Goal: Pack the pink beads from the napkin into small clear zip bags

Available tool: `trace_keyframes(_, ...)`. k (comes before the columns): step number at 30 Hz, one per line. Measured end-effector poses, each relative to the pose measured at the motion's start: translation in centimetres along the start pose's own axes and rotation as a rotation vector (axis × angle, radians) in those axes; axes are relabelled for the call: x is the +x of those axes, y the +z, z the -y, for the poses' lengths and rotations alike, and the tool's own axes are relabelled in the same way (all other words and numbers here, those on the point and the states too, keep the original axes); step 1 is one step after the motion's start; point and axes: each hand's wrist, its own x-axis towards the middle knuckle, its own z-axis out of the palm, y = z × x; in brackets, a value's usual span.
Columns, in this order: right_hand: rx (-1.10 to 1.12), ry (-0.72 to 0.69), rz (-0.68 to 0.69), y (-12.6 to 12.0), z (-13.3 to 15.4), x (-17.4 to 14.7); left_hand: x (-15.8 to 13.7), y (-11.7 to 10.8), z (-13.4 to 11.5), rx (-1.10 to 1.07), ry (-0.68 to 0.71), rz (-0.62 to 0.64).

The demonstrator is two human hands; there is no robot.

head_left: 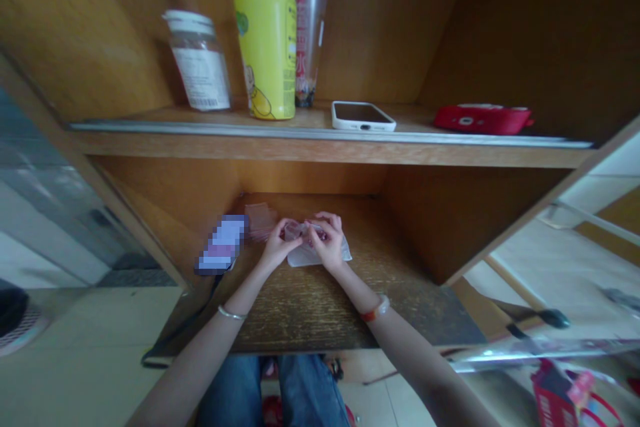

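My left hand (pixel 280 244) is closed, thumb and fingers pinching a small clear plastic bag (pixel 293 231). Close beside it, my right hand (pixel 327 245) has its thumb and index finger pressed together near the bag's edge; what lies between them is too small to make out. Beneath both hands a larger translucent plastic bag (pixel 304 257) rests on the wooden desktop (pixel 310 307), with some small reddish bits showing between the fingers. Left of my left hand lies a loose pile of clear little bags (pixel 260 220).
A phone (pixel 221 243) with a blurred screen stands at left, its dark cable (pixel 200 310) trailing to the front edge. On the shelf (pixel 310 147) above are a jar (pixel 200 67), a yellow bottle (pixel 267 47), a lidded cup (pixel 310 20), a white phone (pixel 363 116) and a red case (pixel 483 119).
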Motion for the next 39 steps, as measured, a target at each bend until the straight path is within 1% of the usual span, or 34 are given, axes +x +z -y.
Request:
trace_keyframes(5, -0.003, 0.051, 0.168, 0.2, 0.7, 0.1, 0.1, 0.2, 0.2, -0.066, 0.011, -0.033)
trace_keyframes(8, -0.053, 0.11, 0.173, 0.3, 0.2, 0.1, 0.0, 0.4, 0.1, -0.07, 0.005, -0.05)
trace_keyframes(10, -0.133, 0.166, 0.171, 0.4, -0.6, 0.1, 0.0, 0.4, -0.1, -0.038, 0.004, -0.062)
trace_keyframes(11, -0.195, 0.195, 0.193, 0.4, -0.9, 0.0, 0.0, 0.5, -0.1, -0.025, 0.002, -0.065)
trace_keyframes(12, -0.268, 0.222, 0.236, 0.5, -1.3, 0.0, -0.1, 0.5, -0.1, -0.024, -0.001, -0.068)
trace_keyframes(14, -0.418, 0.255, 0.367, 0.6, -1.9, -0.3, 0.0, 0.4, -0.1, -0.046, -0.017, -0.073)
trace_keyframes(17, -0.565, 0.225, 0.545, 0.8, -2.3, -0.7, 0.0, 0.3, -0.1, -0.083, -0.024, -0.079)
trace_keyframes(18, -0.587, 0.203, 0.577, 0.8, -2.4, -0.8, 0.0, 0.3, -0.1, -0.089, -0.018, -0.077)
trace_keyframes(20, -0.604, 0.176, 0.597, 0.9, -2.3, -1.0, 0.0, 0.1, -0.2, -0.099, -0.009, -0.073)
trace_keyframes(23, -0.589, 0.195, 0.572, 0.9, -2.2, -0.9, -0.1, 0.0, -0.5, -0.102, -0.018, -0.069)
trace_keyframes(25, -0.547, 0.235, 0.507, 0.8, -2.0, -0.6, -0.2, 0.0, -0.6, -0.101, -0.026, -0.063)
trace_keyframes(27, -0.462, 0.258, 0.366, 0.6, -1.7, -0.4, -0.2, 0.0, -0.7, -0.087, -0.03, -0.057)
trace_keyframes(30, -0.262, 0.206, 0.135, 0.2, -1.1, 0.0, -0.2, 0.0, -0.8, -0.025, -0.021, -0.048)
trace_keyframes(32, -0.147, 0.168, 0.064, 0.1, -0.6, 0.0, -0.2, 0.0, -0.8, 0.006, -0.011, -0.031)
trace_keyframes(34, -0.082, 0.17, 0.051, 0.0, -0.2, 0.0, -0.2, 0.0, -0.7, -0.005, -0.004, -0.011)
trace_keyframes(37, -0.028, 0.178, 0.087, 0.1, 0.2, 0.0, -0.1, 0.0, -0.4, -0.047, -0.002, -0.007)
trace_keyframes(39, -0.002, 0.158, 0.11, 0.2, 0.4, 0.0, 0.0, 0.0, -0.1, -0.058, -0.005, -0.021)
